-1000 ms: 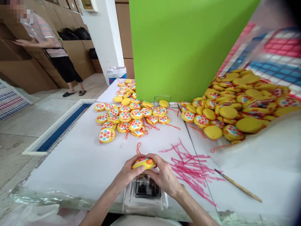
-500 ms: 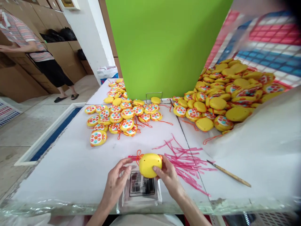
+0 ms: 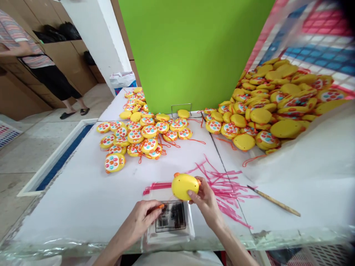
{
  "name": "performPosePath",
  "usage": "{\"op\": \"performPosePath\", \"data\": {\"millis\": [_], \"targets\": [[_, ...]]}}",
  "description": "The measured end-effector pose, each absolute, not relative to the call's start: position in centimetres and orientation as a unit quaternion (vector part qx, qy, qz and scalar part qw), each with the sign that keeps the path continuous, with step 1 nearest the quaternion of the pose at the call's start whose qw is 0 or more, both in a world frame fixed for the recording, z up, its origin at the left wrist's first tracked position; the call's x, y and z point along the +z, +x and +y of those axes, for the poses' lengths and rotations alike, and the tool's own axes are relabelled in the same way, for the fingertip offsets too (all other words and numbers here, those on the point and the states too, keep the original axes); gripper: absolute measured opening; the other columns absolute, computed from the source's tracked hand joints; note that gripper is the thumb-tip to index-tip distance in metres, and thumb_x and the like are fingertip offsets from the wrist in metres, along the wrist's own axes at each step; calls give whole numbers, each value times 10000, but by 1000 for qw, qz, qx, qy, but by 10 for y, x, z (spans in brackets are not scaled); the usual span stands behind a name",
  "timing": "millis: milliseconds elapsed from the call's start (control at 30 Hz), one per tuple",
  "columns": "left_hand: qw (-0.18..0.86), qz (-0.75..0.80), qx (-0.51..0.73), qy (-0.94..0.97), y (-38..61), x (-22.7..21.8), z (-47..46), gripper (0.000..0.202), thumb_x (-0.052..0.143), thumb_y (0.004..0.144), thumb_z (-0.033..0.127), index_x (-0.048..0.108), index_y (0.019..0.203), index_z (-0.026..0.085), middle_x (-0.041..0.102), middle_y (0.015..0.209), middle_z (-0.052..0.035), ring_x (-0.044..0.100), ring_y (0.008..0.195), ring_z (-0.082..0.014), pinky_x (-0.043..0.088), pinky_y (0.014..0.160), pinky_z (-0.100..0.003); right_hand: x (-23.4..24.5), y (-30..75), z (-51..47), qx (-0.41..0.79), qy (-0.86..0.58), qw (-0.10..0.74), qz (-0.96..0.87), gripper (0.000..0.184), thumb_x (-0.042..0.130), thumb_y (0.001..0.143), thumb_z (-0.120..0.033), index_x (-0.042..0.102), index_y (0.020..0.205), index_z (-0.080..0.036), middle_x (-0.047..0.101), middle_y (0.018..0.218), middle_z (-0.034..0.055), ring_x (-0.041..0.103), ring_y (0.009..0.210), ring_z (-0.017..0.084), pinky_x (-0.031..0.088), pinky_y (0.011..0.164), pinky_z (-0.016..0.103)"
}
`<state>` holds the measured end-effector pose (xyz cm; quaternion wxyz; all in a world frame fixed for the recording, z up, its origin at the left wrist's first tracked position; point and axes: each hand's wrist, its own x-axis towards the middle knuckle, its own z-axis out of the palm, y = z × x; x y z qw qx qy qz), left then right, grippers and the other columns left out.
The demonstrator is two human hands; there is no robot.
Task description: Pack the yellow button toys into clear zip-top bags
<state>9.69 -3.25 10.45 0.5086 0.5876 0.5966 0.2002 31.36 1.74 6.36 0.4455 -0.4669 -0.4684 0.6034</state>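
Note:
My right hand (image 3: 206,201) holds a round yellow toy (image 3: 184,186) with its plain back toward me, just above the table. My left hand (image 3: 140,221) pinches the orange cord (image 3: 161,205) that hangs from the toy, beside a stack of clear bags with a barcode label (image 3: 170,218). One bag's pink strip (image 3: 156,186) lies behind the toy.
A laid-out group of yellow toys with coloured buttons (image 3: 135,135) sits at the middle left, and a big heap of them (image 3: 271,103) at the right. Loose pink strips (image 3: 224,184) and a wooden stick (image 3: 274,201) lie right of my hands. A green board (image 3: 188,51) stands behind. A person (image 3: 33,55) stands far left.
The toy, first held in both hands, has been turned back-up and lifted to the right in my right hand. My left hand let go and took the cord.

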Motion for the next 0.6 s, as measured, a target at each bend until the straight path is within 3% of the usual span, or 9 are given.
{"op": "performPosePath", "data": {"millis": [133, 367, 600], "targets": [[422, 586, 89, 686, 93, 148, -29, 271, 436, 885, 276, 635, 734, 172, 614, 687, 7, 514, 632, -125, 346, 600, -219, 70, 312, 13, 463, -470, 399, -637, 376, 576, 827, -212, 472, 1187, -244, 590, 1143, 55, 604, 971, 196, 553, 744, 293], [399, 503, 67, 764, 104, 192, -2, 164, 528, 854, 247, 607, 721, 195, 592, 692, 42, 517, 673, -118, 332, 651, -220, 76, 304, -7, 364, -422, 348, -754, 482, 497, 834, -71, 402, 1264, -264, 603, 1105, 54, 602, 967, 192, 498, 845, 310], [604, 421, 105, 669, 101, 161, 57, 171, 609, 774, 298, 624, 693, 148, 541, 609, 45, 428, 578, -88, 305, 540, -189, 86, 305, -15, 402, -354, 306, -787, 549, 426, 789, 3, 408, 1263, -273, 542, 1216, 72, 547, 1111, 202, 477, 918, 318]]}}
